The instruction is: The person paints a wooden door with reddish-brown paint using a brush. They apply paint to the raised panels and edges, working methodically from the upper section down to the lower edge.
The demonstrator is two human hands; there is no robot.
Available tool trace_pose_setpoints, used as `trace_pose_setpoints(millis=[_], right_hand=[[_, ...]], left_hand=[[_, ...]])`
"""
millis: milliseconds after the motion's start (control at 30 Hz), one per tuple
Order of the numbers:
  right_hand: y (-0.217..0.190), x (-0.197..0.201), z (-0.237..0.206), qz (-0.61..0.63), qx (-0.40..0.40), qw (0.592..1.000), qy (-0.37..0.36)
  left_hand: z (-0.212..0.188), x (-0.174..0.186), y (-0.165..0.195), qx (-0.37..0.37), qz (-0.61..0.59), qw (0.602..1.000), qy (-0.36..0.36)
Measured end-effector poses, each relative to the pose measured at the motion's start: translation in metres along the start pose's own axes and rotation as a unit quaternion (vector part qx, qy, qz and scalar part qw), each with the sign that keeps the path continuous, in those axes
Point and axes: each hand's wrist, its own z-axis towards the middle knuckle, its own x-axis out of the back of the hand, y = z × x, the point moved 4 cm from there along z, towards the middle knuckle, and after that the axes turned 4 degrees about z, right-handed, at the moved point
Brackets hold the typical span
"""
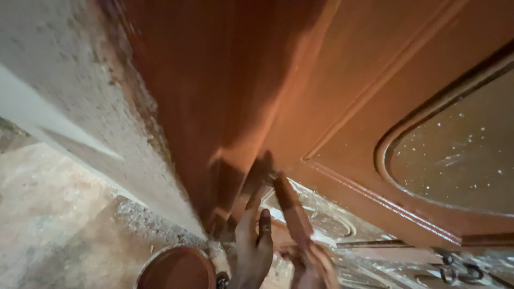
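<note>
Head view, looking steeply along a reddish-brown door [342, 96]; the door fills the frame from twelve to four o'clock, its moulded panel edges running diagonally, and a curved frame at three o'clock encloses a speckled glass pane [460, 155]. At nine to eleven o'clock stands a rough grey wall [64, 80], its edge beside the door smeared with brown paint; the floor [48, 214] lies at eight o'clock, pale and mottled.

At six o'clock a paintbrush [286, 200] rises slantwise, handle coated in brown, its dark bristles touching the door's lower edge near the frame's centre; the right hand [316, 267], blurred and paint-stained, is closed around the lower handle. The left hand [252, 241] is just beside it toward seven o'clock, fingers drawn together and pointing upward, fingertips near the bristles; whether it touches the brush cannot be told.

At seven o'clock, on the bottom margin, a round paint tin [176, 267] shows brown contents; ornamental metalwork [455, 270] lies at five o'clock.
</note>
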Motion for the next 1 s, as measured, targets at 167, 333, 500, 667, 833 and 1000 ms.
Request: trace_pose_setpoints(millis=[167,333,500,667,833,1000], right_hand=[[-0.029,0.051,0.024,-0.44,0.152,0.883,0.058],[0.001,0.036,0.012,-0.169,0.038,0.985,0.004],[0.01,0.016,0.009,-0.242,0.113,0.963,-0.029],[0.003,0.027,0.01,-0.164,0.03,0.986,0.008],[0.019,0.016,-0.002,-0.188,0.038,0.98,-0.058],[0.009,0.028,0.008,-0.238,0.079,0.968,0.007]], left_hand=[[0.0,-0.007,0.011,-0.137,0.075,0.986,0.057],[0.007,-0.006,-0.012,0.13,0.189,0.973,-0.027],[0.001,0.006,-0.001,-0.081,0.103,0.99,0.047],[-0.001,0.005,0.006,-0.169,0.086,0.98,0.066],[-0.003,-0.002,-0.02,0.121,0.11,0.987,-0.002],[-0.005,0.004,-0.005,-0.128,0.126,0.981,0.074]])
